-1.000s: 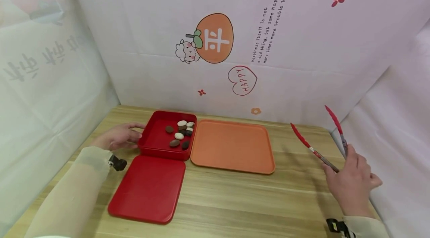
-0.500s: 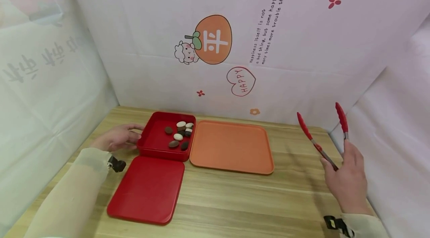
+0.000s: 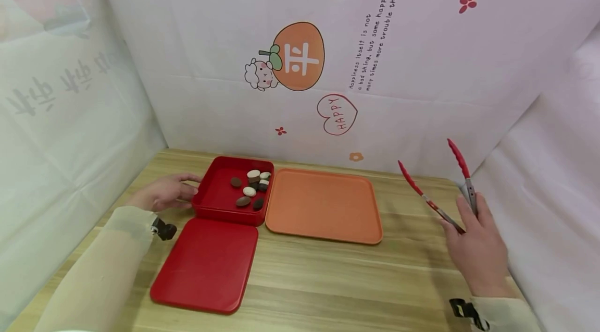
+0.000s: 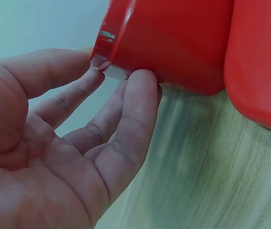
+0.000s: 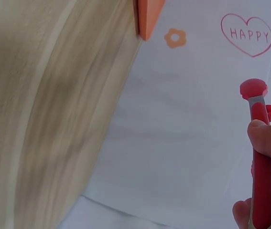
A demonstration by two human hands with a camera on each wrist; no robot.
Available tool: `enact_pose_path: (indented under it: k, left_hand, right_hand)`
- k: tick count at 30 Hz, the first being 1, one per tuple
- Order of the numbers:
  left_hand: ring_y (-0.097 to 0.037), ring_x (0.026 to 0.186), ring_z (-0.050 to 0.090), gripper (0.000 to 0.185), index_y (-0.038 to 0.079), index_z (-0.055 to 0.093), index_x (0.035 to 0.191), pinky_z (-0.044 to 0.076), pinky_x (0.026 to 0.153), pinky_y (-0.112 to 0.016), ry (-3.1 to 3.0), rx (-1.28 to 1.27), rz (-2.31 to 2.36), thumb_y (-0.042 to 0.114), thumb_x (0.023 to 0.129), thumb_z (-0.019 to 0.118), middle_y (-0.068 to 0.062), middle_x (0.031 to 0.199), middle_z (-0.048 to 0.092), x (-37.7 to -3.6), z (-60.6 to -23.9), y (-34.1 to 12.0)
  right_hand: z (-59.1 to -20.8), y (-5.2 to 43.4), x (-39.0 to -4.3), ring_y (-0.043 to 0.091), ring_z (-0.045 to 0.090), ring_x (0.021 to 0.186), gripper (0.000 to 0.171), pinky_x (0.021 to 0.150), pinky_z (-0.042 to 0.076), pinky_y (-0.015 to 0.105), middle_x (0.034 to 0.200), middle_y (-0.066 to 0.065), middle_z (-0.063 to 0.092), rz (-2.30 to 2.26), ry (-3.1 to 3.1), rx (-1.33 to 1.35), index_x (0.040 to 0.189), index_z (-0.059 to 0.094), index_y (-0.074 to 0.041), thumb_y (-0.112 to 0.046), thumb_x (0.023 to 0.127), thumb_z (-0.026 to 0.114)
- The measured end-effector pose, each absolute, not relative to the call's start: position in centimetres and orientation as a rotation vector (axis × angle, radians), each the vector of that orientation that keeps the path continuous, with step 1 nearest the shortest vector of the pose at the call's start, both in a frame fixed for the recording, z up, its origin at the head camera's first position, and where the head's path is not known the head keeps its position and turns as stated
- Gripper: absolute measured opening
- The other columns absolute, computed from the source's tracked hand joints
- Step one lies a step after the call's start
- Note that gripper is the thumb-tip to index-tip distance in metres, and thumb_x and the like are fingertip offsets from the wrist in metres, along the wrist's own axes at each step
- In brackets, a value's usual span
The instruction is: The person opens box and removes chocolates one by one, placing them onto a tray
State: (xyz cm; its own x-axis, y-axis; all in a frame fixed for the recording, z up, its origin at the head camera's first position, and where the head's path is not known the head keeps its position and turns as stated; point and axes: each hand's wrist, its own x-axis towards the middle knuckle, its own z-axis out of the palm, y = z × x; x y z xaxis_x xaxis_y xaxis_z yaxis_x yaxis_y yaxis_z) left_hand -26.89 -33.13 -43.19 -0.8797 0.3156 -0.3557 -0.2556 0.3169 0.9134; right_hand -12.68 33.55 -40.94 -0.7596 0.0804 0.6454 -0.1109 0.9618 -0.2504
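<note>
My left hand (image 3: 164, 194) lies on the table with straight fingers touching the left wall of an open red box (image 3: 220, 214). In the left wrist view its fingertips (image 4: 140, 83) touch the box's outer wall (image 4: 173, 43). Several brown and white pebble-like pieces (image 3: 250, 190) lie in the box. My right hand (image 3: 469, 228) holds red-tipped metal tongs (image 3: 410, 180) above the table's right end, arms spread, tips pointing up and away. In the right wrist view, fingers (image 5: 269, 138) grip a tong arm (image 5: 262, 162).
A flat red lid (image 3: 206, 264) lies in front of the box, and its edge (image 4: 262, 67) shows in the left wrist view. An orange tray (image 3: 323, 204) sits right of the box. Printed white cloth walls (image 3: 375, 87) close the wooden table (image 3: 351, 285) on three sides.
My right hand has shifted the tongs slightly left and up, and their tips now lean further left. My left hand stays against the box.
</note>
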Motion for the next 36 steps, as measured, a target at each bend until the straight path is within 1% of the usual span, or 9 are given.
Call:
enact_pose_path:
  k: [3,9,13,17,22,26,29,32,36]
  left_hand:
    - [-0.033,0.111,0.06,0.059,-0.004,0.026,0.153,0.052,0.09,-0.045,2.116,0.062,1.59,0.005,0.102,0.053,-0.028,0.13,0.056,-26.9,-43.3,-33.2]
    - [-0.033,0.113,0.06,0.057,-0.002,0.027,0.153,0.051,0.092,-0.047,2.141,0.073,1.565,0.006,0.102,0.052,-0.029,0.133,0.055,-27.0,-43.4,-33.3]
    - [-0.034,0.111,0.061,0.058,-0.004,0.026,0.153,0.051,0.09,-0.046,2.132,0.066,1.579,0.005,0.102,0.052,-0.028,0.13,0.057,-27.1,-43.4,-33.2]
    - [-0.035,0.111,0.061,0.058,-0.004,0.027,0.152,0.051,0.09,-0.046,2.13,0.05,1.591,0.005,0.101,0.053,-0.028,0.129,0.057,-27.1,-43.6,-33.2]
    - [-0.034,0.111,0.061,0.057,-0.004,0.027,0.153,0.052,0.089,-0.046,2.129,0.035,1.598,0.004,0.102,0.052,-0.028,0.131,0.057,-27.2,-43.8,-33.3]
    - [-0.036,0.113,0.06,0.057,-0.003,0.027,0.153,0.052,0.089,-0.045,2.133,0.029,1.596,0.004,0.102,0.051,-0.029,0.132,0.056,-27.1,-43.7,-33.2]
    - [-0.039,0.116,0.058,0.058,-0.003,0.027,0.153,0.052,0.088,-0.045,2.132,0.034,1.599,0.005,0.102,0.052,-0.03,0.133,0.054,-27.1,-43.6,-33.2]
    - [-0.04,0.116,0.057,0.058,-0.003,0.028,0.153,0.052,0.088,-0.044,2.13,0.033,1.609,0.005,0.101,0.053,-0.03,0.133,0.054,-27.0,-43.6,-33.1]
    - [-0.039,0.115,0.058,0.057,-0.005,0.027,0.153,0.052,0.088,-0.043,2.128,0.049,1.619,0.004,0.102,0.052,-0.03,0.134,0.054,-27.0,-43.6,-33.1]
  right_hand:
    - [-40.7,32.7,-12.9,0.052,0.043,0.127,0.072,0.083,0.04,0.07,0.152,0.028,0.034,0.346,-2.411,0.093,0.145,0.051,-0.002,-0.013,0.081,0.082]
    - [-40.4,31.1,-13.4,0.052,0.05,0.12,0.075,0.076,0.044,0.067,0.15,0.026,0.04,0.327,-2.389,0.209,0.145,0.051,-0.004,-0.015,0.078,0.084]
    - [-39.7,29.9,-13.8,0.051,0.056,0.112,0.071,0.062,0.047,0.063,0.147,0.024,0.045,0.291,-2.344,0.269,0.141,0.056,-0.006,-0.018,0.077,0.084]
    - [-38.9,28.6,-14.0,0.051,0.058,0.109,0.07,0.05,0.046,0.058,0.145,0.023,0.047,0.291,-2.359,0.296,0.142,0.056,-0.007,-0.019,0.079,0.082]
    - [-37.3,27.0,-14.5,0.049,0.058,0.107,0.075,0.055,0.049,0.058,0.143,0.024,0.05,0.338,-2.433,0.334,0.149,0.046,-0.004,-0.018,0.084,0.08]
    - [-36.0,25.8,-15.0,0.044,0.063,0.086,0.074,0.053,0.049,0.055,0.134,0.027,0.056,0.362,-2.477,0.361,0.147,0.045,-0.001,-0.018,0.084,0.081]
    - [-35.2,25.1,-15.5,0.038,0.063,0.077,0.072,0.053,0.049,0.052,0.127,0.027,0.059,0.36,-2.516,0.397,0.144,0.047,0.0,-0.019,0.084,0.081]
    - [-34.7,24.6,-16.1,0.036,0.064,0.08,0.069,0.056,0.05,0.051,0.126,0.026,0.061,0.344,-2.549,0.451,0.142,0.05,0.001,-0.019,0.084,0.081]
    - [-34.1,23.7,-16.7,0.031,0.064,0.078,0.067,0.054,0.05,0.044,0.13,0.023,0.06,0.323,-2.597,0.499,0.142,0.052,0.0,-0.021,0.084,0.081]
